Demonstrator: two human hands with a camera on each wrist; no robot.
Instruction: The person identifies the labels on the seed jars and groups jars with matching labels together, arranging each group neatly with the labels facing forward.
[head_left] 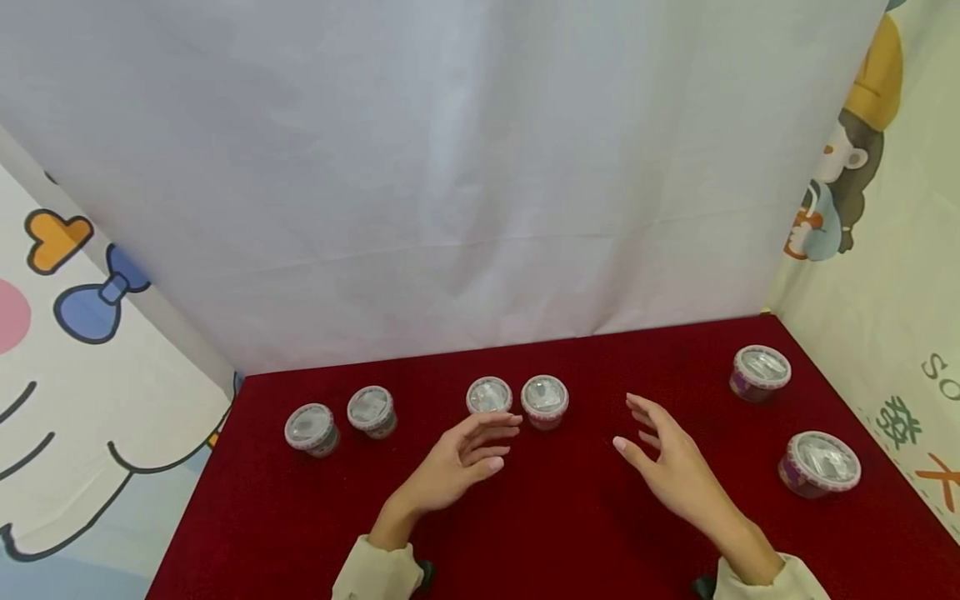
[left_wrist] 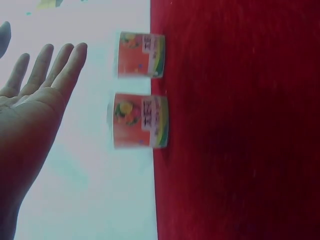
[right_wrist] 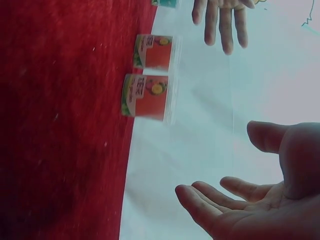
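Note:
Both hands hover over the red cloth, holding nothing. In the head view my left hand (head_left: pixel 457 462) has its fingers loosely extended, just in front of two round lidded tubs near the middle. One tub (head_left: pixel 489 394) is partly covered by the fingers; the other tub (head_left: pixel 545 400) stands right beside it. The wrist views show these tubs with orange-red printed sides, such as the nearer tub (left_wrist: pixel 134 121). My right hand (head_left: pixel 678 467) is apart from every tub, to the right of the middle pair, with relaxed fingers and the thumb held away.
At the left stand two more lidded tubs, one (head_left: pixel 311 429) nearer the edge and one (head_left: pixel 372 412) beside it. Two wider purple tubs (head_left: pixel 760 372) (head_left: pixel 819 463) stand at the right. A white curtain (head_left: pixel 450 208) hangs behind the red table (head_left: pixel 525 533); printed sheets flank both sides.

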